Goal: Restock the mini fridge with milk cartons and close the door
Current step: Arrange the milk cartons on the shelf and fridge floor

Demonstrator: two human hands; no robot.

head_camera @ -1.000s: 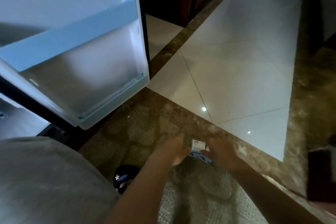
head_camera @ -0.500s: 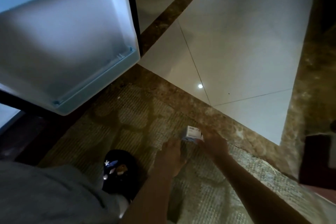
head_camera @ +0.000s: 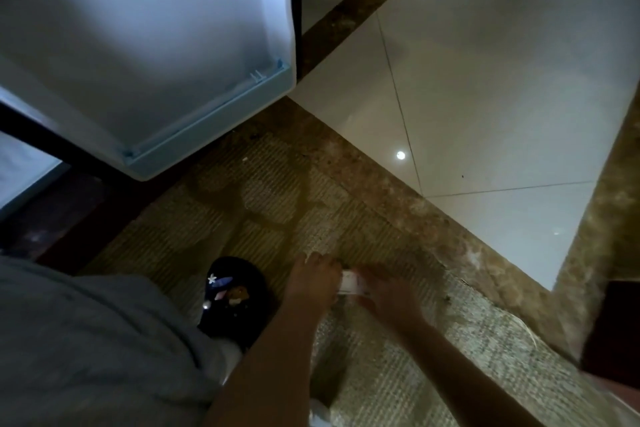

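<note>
Gripping milk carton (head_camera: 350, 282), both hands (head_camera: 313, 284) (head_camera: 388, 296)

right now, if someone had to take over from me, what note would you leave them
Left hand: grips the milk carton from its left side.
Right hand: grips the same carton from the right, covering most of it.
Carton: low over the woven mat, near the dark shoe; whether it rests on the mat cannot be told.
Fridge door: open, up left; no carton shows in its bottom shelf.
Done: nothing visibly stocked; the fridge's inside is mostly out of view.
Left: put the carton in the fridge, then close the door.
</note>
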